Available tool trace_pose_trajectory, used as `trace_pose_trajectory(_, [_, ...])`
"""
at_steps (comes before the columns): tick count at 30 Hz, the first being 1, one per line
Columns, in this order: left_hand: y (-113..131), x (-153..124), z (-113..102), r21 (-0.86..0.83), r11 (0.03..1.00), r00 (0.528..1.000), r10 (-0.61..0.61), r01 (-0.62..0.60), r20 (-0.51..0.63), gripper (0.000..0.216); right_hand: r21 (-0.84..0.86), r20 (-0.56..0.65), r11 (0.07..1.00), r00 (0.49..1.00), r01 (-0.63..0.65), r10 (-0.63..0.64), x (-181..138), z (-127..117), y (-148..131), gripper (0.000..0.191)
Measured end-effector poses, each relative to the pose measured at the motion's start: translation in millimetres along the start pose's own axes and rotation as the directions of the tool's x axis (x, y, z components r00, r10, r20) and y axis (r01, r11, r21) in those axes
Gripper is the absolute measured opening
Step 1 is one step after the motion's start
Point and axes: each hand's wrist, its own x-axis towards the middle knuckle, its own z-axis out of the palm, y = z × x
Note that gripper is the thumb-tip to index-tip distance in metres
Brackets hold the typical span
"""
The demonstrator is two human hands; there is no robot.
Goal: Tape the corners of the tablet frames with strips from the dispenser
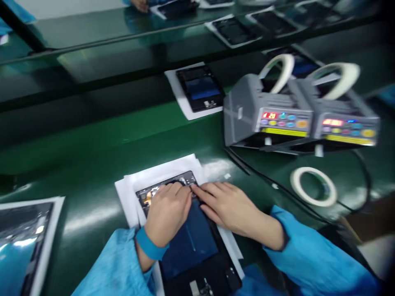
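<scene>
An opened tablet (202, 269) lies on white paper sheets (123, 197), its dark blue battery (185, 246) showing in the middle. My left hand (168, 209), with a blue band (149, 244) at the wrist, rests across its upper end. The fingers there are bent and close together, with their tips hidden, so what they grip, if anything, does not show. From the right, my right hand (226, 203) reaches in with fingers stretched out and thumb apart. Its index fingertip touches the tablet's upper part, close beside my left hand.
Two grey tape dispensers (243, 111) with lit displays stand at the right. A tape roll (313, 187) and black cables (265, 176) lie before them. Another tablet (200, 88) sits behind, and one more (24, 242) at left. A person's hand (140, 5) shows across the bench.
</scene>
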Motion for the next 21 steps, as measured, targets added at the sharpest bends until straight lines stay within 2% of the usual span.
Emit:
trace_pose_trajectory(2, [-2.4, 1.6, 0.0, -0.007, 1.000, 1.000, 0.013, -0.013, -0.013, 0.016, 0.084, -0.073, 0.996, 0.997, -0.028, 0.034, -17.3, -1.8, 10.5, 0.038])
trace_pose_trajectory(4, [-4.4, 2.6, 0.7, -0.007, 0.999, 0.999, 0.037, -0.037, -0.028, 0.017, 0.052, -0.277, 0.990, 0.951, -0.129, 0.138, -41.9, -6.1, 31.7, 0.034])
trace_pose_trajectory(6, [-5.4, 2.8, 1.2, 0.001, 0.999, 0.998, 0.054, -0.054, -0.043, 0.017, -0.092, -0.523, 0.938, 0.818, -0.334, 0.240, -70.6, -12.8, 62.2, 0.033])
trace_pose_trajectory(7, [-5.6, 2.6, 1.3, 0.006, 0.998, 0.997, 0.058, -0.058, -0.051, 0.017, -0.179, -0.621, 0.881, 0.745, -0.438, 0.244, -84.8, -16.4, 79.3, 0.035])
trace_pose_trajectory(8, [-5.7, 2.3, 1.2, 0.009, 0.998, 0.997, 0.059, -0.059, -0.058, 0.017, -0.249, -0.684, 0.819, 0.692, -0.518, 0.230, -98.1, -19.7, 96.1, 0.036])
trace_pose_trajectory(10, [-5.7, 1.3, 0.9, 0.013, 0.999, 0.996, 0.051, -0.050, -0.069, 0.017, -0.354, -0.715, 0.738, 0.675, -0.574, 0.182, -119.5, -24.4, 124.9, 0.034])
trace_pose_trajectory(13, [-6.5, 0.3, 0.8, 0.009, 0.999, 0.997, 0.040, -0.040, -0.061, 0.016, -0.394, -0.663, 0.702, 0.712, -0.593, 0.230, -134.4, -26.3, 147.4, 0.031])
trace_pose_trajectory(21, [-3.8, 5.6, 3.3, 0.000, 1.000, 1.000, 0.007, -0.007, -0.030, 0.015, -0.333, -0.680, 0.709, 0.679, -0.622, 0.276, -123.6, -33.2, 149.5, 0.012])
